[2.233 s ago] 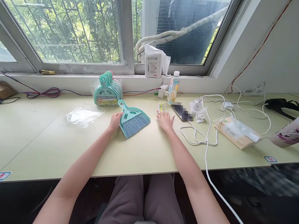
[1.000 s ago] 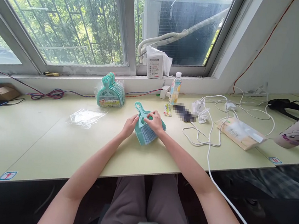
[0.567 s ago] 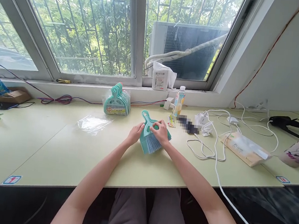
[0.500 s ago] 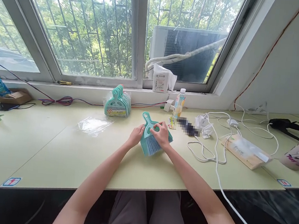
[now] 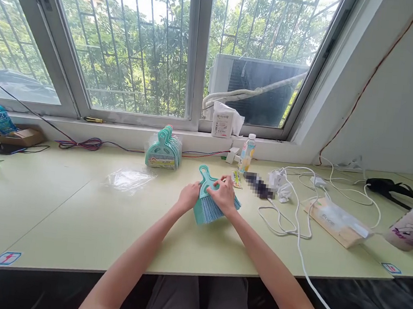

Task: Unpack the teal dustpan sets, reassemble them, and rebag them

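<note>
Holding the small teal plastic brush [image 5: 208, 211] on the pale green counter [image 5: 74, 214], my left hand [image 5: 188, 197] grips its side and my right hand [image 5: 223, 196] pinches its top; I should keep it steady.

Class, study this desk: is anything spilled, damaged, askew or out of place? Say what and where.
Nothing looks spilled or broken. White cables lie in a loose tangle right of the teal brush, one trailing over the front edge of the desk. A crumpled clear wrapper lies loose to the brush's left.
</note>
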The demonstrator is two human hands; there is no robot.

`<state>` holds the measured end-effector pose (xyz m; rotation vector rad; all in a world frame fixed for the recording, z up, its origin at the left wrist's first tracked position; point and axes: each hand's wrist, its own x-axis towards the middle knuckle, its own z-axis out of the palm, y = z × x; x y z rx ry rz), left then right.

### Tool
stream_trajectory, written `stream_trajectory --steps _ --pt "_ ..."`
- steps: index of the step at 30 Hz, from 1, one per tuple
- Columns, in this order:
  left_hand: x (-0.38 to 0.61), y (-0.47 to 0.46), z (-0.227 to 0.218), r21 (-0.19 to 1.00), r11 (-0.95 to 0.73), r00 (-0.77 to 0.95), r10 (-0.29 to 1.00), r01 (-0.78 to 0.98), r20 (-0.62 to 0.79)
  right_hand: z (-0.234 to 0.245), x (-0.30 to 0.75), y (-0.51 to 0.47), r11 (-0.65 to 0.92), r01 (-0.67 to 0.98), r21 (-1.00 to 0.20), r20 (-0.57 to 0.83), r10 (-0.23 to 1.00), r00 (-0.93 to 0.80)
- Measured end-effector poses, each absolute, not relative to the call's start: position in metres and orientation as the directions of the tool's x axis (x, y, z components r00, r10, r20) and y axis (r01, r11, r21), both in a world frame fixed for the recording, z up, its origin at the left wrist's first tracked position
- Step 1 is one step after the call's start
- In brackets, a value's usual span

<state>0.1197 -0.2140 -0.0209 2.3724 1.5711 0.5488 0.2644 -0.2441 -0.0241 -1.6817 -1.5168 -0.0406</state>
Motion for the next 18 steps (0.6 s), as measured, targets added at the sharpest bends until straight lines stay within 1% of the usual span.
stream_trajectory --steps 4,8,14,18 --pt "0.1178 -0.2153 -0.0185 0.360 -0.420 0.392 0.907 0.833 0.151 -0.0239 0.2653 -0.2432 0.070 0.804 -0.590 0.468 0.842 0.270" --pt "0.1160 -0.2151 -0.0175 0.331 -0.412 0.393 0.911 0.849 0.126 -0.0223 0.2667 -0.2425 0.048 0.785 -0.617 0.419 0.865 0.276" --pt "0.1136 -0.2143 -0.0180 0.285 -0.432 0.422 0.901 0.856 0.100 -0.0219 0.2678 -0.2416 0.055 0.802 -0.595 0.409 0.880 0.242" --pt "0.1123 -0.2146 -0.0177 0.251 -0.480 0.473 0.876 0.841 0.090 -0.0200 0.2688 -0.2422 0.036 0.807 -0.590 0.358 0.907 0.221"
